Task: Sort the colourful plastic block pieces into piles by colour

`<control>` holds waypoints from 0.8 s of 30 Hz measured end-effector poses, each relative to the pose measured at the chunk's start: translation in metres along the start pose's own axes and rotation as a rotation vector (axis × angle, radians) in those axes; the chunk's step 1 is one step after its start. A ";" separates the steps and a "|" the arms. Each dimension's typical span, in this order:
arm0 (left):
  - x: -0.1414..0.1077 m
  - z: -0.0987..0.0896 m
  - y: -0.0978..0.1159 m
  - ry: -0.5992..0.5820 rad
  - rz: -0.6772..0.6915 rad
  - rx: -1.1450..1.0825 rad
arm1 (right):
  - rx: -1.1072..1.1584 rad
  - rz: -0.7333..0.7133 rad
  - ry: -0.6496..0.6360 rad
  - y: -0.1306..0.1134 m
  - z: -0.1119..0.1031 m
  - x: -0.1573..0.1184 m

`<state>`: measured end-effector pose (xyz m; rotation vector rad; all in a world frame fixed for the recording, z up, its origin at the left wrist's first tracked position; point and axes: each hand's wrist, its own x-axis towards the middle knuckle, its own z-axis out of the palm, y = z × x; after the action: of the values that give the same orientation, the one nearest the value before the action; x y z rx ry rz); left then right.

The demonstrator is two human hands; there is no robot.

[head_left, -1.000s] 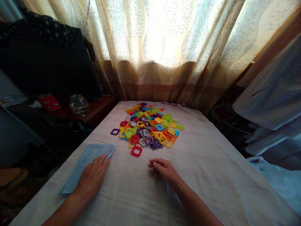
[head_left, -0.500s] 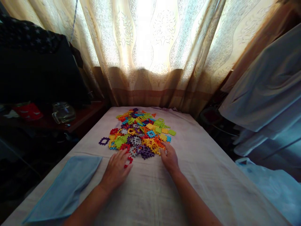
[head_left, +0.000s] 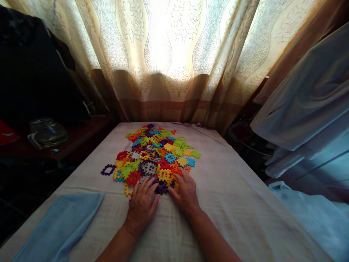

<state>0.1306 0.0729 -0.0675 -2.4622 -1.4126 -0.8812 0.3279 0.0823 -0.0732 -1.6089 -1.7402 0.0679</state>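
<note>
A heap of colourful plastic interlocking tiles (head_left: 149, 168) lies on the cloth-covered table (head_left: 223, 203). My left hand (head_left: 142, 203) rests at its near left edge, fingers stretched over the closest pieces, partly covering a red one. At the near right side my right hand (head_left: 185, 193) lies with fingers spread, touching yellow and orange tiles such as the yellow window tile (head_left: 164, 175). Dark purple pieces (head_left: 161, 187) show between the two hands. Apart from the heap, on the left, sits a purple square frame tile (head_left: 108, 170).
A folded blue cloth (head_left: 62, 222) lies at the table's front left. Beyond the left edge are a glass jar (head_left: 47, 134) and a dark screen (head_left: 35, 80). Patterned curtains (head_left: 160, 87) hang behind. To the right are hanging clothes (head_left: 302, 94) and a plastic bag (head_left: 308, 214).
Both hands have come closer together at the near edge of the heap, the right one moving left. The nearest tiles have shifted, and the view has turned slightly.
</note>
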 end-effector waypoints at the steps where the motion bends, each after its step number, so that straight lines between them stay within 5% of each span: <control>1: 0.001 0.000 -0.002 -0.002 -0.021 -0.021 | 0.045 0.004 0.024 0.001 -0.002 0.000; 8: 0.009 -0.006 -0.029 0.062 -0.148 -0.198 | 0.496 0.377 -0.016 0.032 -0.015 0.015; 13: 0.014 -0.020 -0.047 0.053 -0.424 -0.288 | 0.240 0.508 0.028 0.079 -0.047 0.024; 18: 0.019 -0.030 -0.048 0.014 -0.660 -0.297 | -0.086 0.394 0.010 0.099 -0.066 0.025; 24: 0.023 -0.035 -0.044 0.003 -0.809 -0.383 | -0.088 0.163 0.026 0.068 -0.060 0.025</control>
<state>0.0885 0.0980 -0.0322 -2.0635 -2.4970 -1.3956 0.4193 0.0926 -0.0527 -1.8061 -1.6089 0.0492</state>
